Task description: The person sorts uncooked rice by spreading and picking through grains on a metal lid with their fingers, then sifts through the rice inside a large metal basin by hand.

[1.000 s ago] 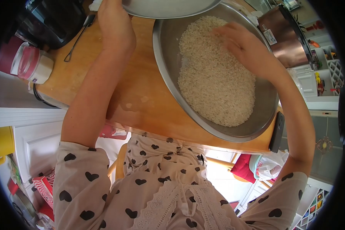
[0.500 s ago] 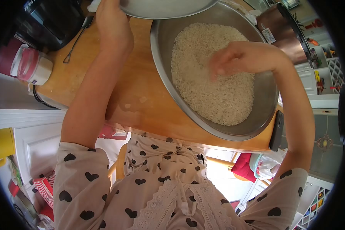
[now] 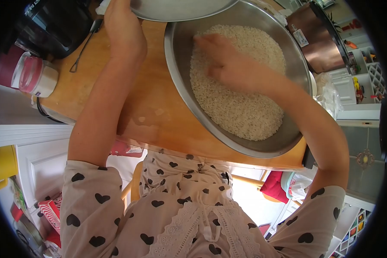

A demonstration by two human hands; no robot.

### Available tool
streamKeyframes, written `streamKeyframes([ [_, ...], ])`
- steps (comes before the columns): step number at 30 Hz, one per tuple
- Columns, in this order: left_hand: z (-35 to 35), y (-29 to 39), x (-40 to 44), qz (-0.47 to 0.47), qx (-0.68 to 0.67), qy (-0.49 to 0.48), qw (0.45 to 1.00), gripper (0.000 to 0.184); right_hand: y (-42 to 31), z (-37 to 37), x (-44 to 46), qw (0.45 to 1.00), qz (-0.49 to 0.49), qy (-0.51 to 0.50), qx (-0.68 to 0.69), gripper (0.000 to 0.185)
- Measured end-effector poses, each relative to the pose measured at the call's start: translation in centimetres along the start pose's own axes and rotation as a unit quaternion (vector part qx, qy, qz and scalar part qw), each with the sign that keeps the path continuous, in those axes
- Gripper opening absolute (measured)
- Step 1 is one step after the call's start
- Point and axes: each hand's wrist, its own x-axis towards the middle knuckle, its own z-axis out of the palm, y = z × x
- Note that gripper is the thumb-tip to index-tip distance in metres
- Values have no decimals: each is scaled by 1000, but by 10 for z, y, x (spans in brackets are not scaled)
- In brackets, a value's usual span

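Observation:
A large oval metal basin (image 3: 189,92) holds a broad heap of white rice (image 3: 241,114). My right hand (image 3: 238,66), blurred by motion, is over the left part of the rice with its fingers apart; I see nothing in them. At the top edge my left hand (image 3: 121,19) is at the left side of a round, shallow metal dish (image 3: 180,9), which overlaps the basin's far rim. My left fingers are cut off by the frame, but the hand appears to grip the dish.
On the wooden table (image 3: 146,103) stand a black appliance (image 3: 51,30), a jar with a pink lid (image 3: 38,77) and a thin metal utensil (image 3: 84,47). A copper-coloured pot (image 3: 320,41) is beyond the basin. A clear plastic bag (image 3: 329,96) shows at the right.
My right hand has swept left across the rice, its fingers spreading out. The basin, the dish and my left hand have shifted slightly left.

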Motion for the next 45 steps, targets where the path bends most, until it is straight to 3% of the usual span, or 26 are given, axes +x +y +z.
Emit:
streamKeyframes([
  [3,16,17,-17,7,121,-29,992,28,-7,-5,-8,996,-58,-73,6,54],
  [6,-7,-2,5,-28,-25,10,999,28,-3,-42,-7,948,-40,-299,98,52],
  [11,-16,-7,15,-31,-42,12,999,27,0,-39,-5,979,53,-152,126,51],
  [15,11,12,-14,42,105,-53,992,26,-4,-8,0,995,42,8,88,51],
  [18,20,15,-20,28,100,-31,994,25,-3,-2,-5,995,-18,-69,64,51],
  [21,-2,-2,1,16,-1,-5,1000,25,-6,-29,-6,969,-58,-238,43,51],
  [24,6,11,-9,43,118,-45,991,25,-5,-28,-5,981,-18,-178,69,49],
  [27,11,13,-11,39,119,-35,991,24,-7,-8,-5,997,-11,-30,67,47],
  [30,11,15,-12,38,127,-44,990,25,-18,-10,-13,994,-13,-96,57,45],
  [33,23,17,-23,28,115,-17,993,27,-11,-42,-25,953,-143,-250,94,42],
  [36,-9,-7,4,-9,-25,28,999,28,-8,-85,-29,909,-46,-348,226,34],
  [39,-8,-6,4,-14,-38,22,999,29,11,-100,-38,948,83,-224,212,25],
  [42,22,15,-21,22,108,-10,994,31,32,-109,-36,980,150,-98,87,22],
  [45,15,20,-10,-13,85,-11,996,35,44,-107,-32,981,167,-39,88,18],
])
